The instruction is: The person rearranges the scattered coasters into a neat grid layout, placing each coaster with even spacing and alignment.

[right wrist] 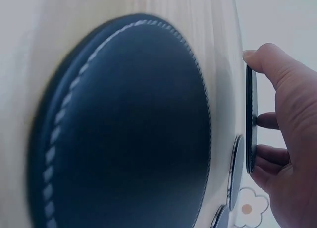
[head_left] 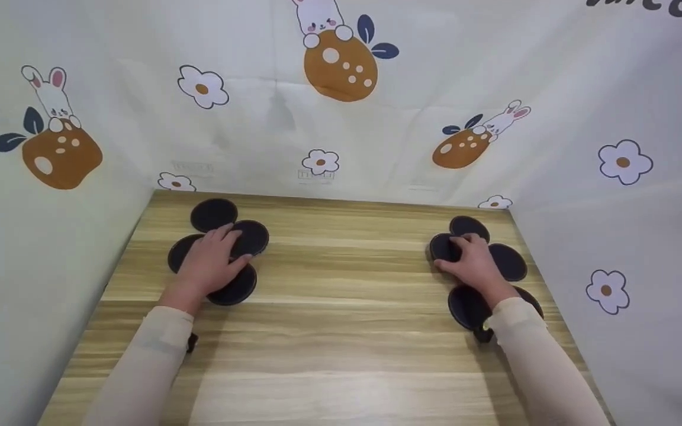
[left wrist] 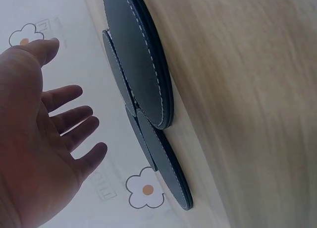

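My left hand (head_left: pixel 208 263) hovers over several round black discs (head_left: pixel 235 288) at the left of the wooden table. In the left wrist view the hand (left wrist: pixel 47 124) has its fingers spread, apart from the white-stitched discs (left wrist: pixel 136 54). At the right, my right hand (head_left: pixel 474 263) pinches a black disc (head_left: pixel 444 247) by its rim. The right wrist view has the thumb of this hand (right wrist: pixel 292 104) on one edge of the disc (right wrist: pixel 251 114) and fingertips along its far side; the disc appears raised off the wood.
Other black discs (head_left: pixel 508 262) lie around the right hand, one large in the right wrist view (right wrist: pixel 129 129). White printed cloth (head_left: pixel 246 136) stands behind the wooden table (head_left: pixel 347 307) and along both sides. Small dark pieces (head_left: pixel 483 335) show near both wrists.
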Action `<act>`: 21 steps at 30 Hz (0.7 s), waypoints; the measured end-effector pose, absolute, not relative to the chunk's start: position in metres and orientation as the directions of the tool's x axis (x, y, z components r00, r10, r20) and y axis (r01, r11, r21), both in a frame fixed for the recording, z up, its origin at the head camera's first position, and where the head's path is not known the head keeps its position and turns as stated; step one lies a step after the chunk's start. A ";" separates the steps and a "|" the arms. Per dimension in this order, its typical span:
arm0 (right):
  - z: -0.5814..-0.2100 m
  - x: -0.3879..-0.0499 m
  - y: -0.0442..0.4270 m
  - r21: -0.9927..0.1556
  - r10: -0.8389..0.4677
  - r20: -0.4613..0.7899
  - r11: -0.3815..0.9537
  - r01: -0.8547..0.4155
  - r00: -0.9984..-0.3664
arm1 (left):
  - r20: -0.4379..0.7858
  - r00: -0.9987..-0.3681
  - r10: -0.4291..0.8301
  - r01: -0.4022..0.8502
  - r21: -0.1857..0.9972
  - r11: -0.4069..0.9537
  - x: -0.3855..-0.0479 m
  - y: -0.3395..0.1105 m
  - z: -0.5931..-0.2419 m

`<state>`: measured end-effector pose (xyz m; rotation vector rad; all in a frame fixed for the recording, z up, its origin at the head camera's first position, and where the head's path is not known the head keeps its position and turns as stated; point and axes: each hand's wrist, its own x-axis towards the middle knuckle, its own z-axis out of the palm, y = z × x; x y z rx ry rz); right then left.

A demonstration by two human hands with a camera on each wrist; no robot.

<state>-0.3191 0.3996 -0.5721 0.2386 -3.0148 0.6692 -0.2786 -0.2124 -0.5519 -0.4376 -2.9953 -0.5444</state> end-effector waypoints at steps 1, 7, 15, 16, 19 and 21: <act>-0.571 -0.321 0.397 -0.417 -0.145 0.076 0.894 -0.163 -0.987 | 0.115 -0.958 0.264 0.288 0.333 0.898 -0.279 -0.212 -0.553; -0.561 -0.331 0.381 -0.442 -0.159 0.063 0.881 -0.171 -0.985 | 0.104 -0.957 0.271 0.290 0.279 0.916 -0.278 -0.213 -0.553; -0.551 -0.345 0.358 -0.447 -0.172 0.038 0.878 -0.171 -0.984 | 0.078 -0.964 0.254 0.265 0.242 0.933 -0.277 -0.212 -0.554; -0.551 -0.346 0.356 -0.453 -0.173 0.033 0.876 -0.169 -0.984 | 0.076 -0.965 0.250 0.261 0.240 0.935 -0.276 -0.212 -0.554; -0.549 -0.351 0.348 -0.473 -0.168 0.015 0.867 -0.155 -0.986 | 0.069 -0.968 0.241 0.251 0.237 0.939 -0.275 -0.212 -0.554; -0.548 -0.354 0.343 -0.477 -0.174 0.014 0.864 -0.159 -0.985 | 0.066 -0.969 0.240 0.249 0.239 0.939 -0.275 -0.211 -0.555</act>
